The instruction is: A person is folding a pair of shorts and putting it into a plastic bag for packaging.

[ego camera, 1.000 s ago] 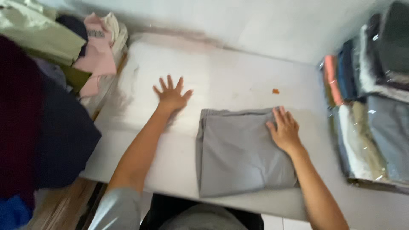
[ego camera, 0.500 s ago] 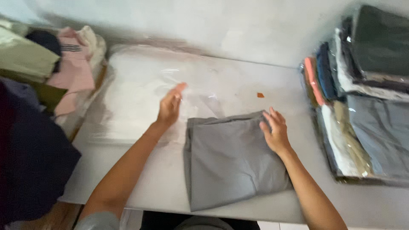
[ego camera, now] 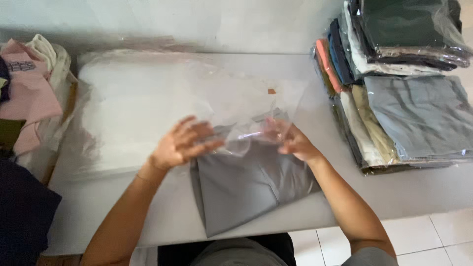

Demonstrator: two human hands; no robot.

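On the white table (ego camera: 419,192), directly in front of me, lies a folded grey garment (ego camera: 249,180), its near corner hanging over the table's front edge. My left hand (ego camera: 183,143) and right hand (ego camera: 290,139) are raised just above its far end, a short gap apart, both pinching a clear plastic bag (ego camera: 236,106). Left fingers are curled on the film at the bag's near edge; right fingertips grip the same edge on the other side. The film sags between them and partly covers the garment's far end. Whether the garment has entered the bag, I cannot tell.

Beyond the bag: a flat stack of more clear bags (ego camera: 133,113), spread across the left half of the table. A small orange scrap (ego camera: 271,91) sits on the surface farther back.

Right side: bagged folded garments stacked in piles (ego camera: 414,113), grey, cream, blue, coral and dark green. Left side: a heap of loose clothes (ego camera: 29,98), pink and cream, off the table's edge.
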